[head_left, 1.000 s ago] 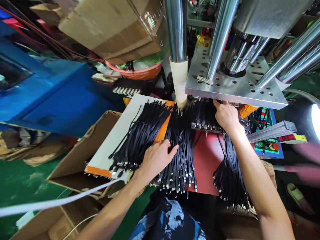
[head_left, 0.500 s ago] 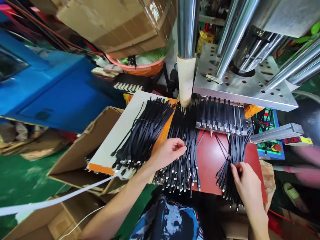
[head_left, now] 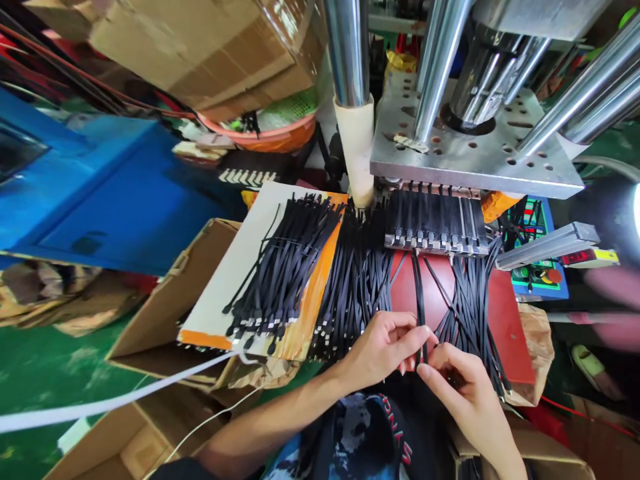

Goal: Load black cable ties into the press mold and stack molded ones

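Observation:
My left hand (head_left: 393, 343) and my right hand (head_left: 455, 377) meet over the front edge of the red table (head_left: 405, 283). Between their fingers run a few flat black USB cables (head_left: 419, 293), reaching up toward the metal mold (head_left: 437, 243). Both hands are closed on these cables, whose lower ends are hidden by my fingers. In the mold several black cables lie side by side, their metal plugs along its front edge. A loose bunch of black cables (head_left: 473, 293) lies right of my hands, and a thick pile (head_left: 355, 280) lies to the left.
Above the mold hangs a steel press plate (head_left: 475, 167) on shiny columns. A white board (head_left: 225, 267) carries another cable bundle (head_left: 285, 267). Open cardboard boxes (head_left: 150, 333) stand at left, a control panel (head_left: 543, 267) at right. Part of another person's pink sleeve blurs at the right edge.
My left hand has moved right from the cable pile, and my right hand has come left from the loose bunch. They now hold a few cables together. The view has shifted slightly.

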Motion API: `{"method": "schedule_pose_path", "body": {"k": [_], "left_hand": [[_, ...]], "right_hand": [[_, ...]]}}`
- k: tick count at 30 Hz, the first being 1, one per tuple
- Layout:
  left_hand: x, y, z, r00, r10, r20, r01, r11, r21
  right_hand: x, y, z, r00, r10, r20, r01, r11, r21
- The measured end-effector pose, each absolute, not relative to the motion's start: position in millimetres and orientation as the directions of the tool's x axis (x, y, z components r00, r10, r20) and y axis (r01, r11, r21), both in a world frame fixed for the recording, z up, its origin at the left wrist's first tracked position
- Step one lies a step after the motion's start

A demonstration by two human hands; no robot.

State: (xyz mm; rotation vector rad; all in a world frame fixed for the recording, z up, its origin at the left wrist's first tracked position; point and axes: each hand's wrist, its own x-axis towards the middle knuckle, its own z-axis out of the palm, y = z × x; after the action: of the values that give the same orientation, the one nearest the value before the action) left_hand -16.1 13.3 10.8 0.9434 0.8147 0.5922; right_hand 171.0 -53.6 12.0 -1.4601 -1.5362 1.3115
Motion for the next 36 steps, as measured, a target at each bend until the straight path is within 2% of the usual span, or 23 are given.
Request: {"method": "schedule_pose_path", "body": {"k": [2,4,7,9,11,14,17,20,26,30,33,36], "left_hand": [[-19.0,7.7,14.0,0.578,0.762,-0.292,-0.036,0.382,0.924],[-20.9,-1.4,14.0,0.598,0.777,-0.194,0.036,0.216,0.976],[-20.5,-15.2,9.0,0.657,0.749,-0.084,0.136,-0.008,0.991],[-20.2,-16.0,7.9,0.680,0.723,-0.120,0.203,-0.029,0.979],[-20.1,-5.6,12.6,0.646,0.746,-0.162,0.249,-0.005,0.969],[-17.8,25.3,28.7,0.577,0.815,-0.053,0.159,-0.048,0.986],[-11.8,53.7,45.6,0.619,0.784,0.049,0.055,-0.105,0.993],[-5.4,63.6,54.4,0.660,0.751,-0.014,0.058,-0.033,0.998],[-0.6,57.2,48.6,0.590,0.794,-0.144,0.013,0.169,0.986],[0.0,59.4,43.0,0.560,0.810,-0.173,-0.057,0.246,0.968],[1.8,62.7,41.2,0.603,0.776,-0.185,-0.108,0.308,0.945],[5.2,66.3,40.6,0.632,0.758,-0.163,-0.164,0.337,0.927]], "right_hand": [[178.3,-53.9,15.2,-0.256,0.938,-0.235,0.332,-0.143,-0.932],[185.7,-50.6,17.9,-0.281,0.921,-0.270,0.306,-0.181,-0.935],[184.8,-42.3,18.4,-0.137,0.967,-0.216,0.210,-0.184,-0.960],[177.2,-38.0,15.8,0.006,0.994,-0.112,0.187,-0.111,-0.976],[169.3,-37.0,11.2,0.073,0.997,-0.024,0.205,-0.038,-0.978],[163.0,-41.1,2.7,0.039,0.999,0.002,0.235,-0.007,-0.972],[161.5,-47.0,-4.0,0.021,1.000,0.020,0.246,0.015,-0.969],[161.3,-51.8,-7.3,0.028,0.999,0.044,0.259,0.035,-0.965],[173.7,-59.8,-14.2,0.020,0.994,0.110,0.328,0.097,-0.940],[183.4,-59.8,-16.2,0.077,0.985,0.156,0.308,0.125,-0.943],[180.4,-53.6,-12.3,0.168,0.975,0.146,0.250,0.101,-0.963],[171.8,-43.8,-5.8,0.175,0.974,0.146,0.232,0.103,-0.967]]}}
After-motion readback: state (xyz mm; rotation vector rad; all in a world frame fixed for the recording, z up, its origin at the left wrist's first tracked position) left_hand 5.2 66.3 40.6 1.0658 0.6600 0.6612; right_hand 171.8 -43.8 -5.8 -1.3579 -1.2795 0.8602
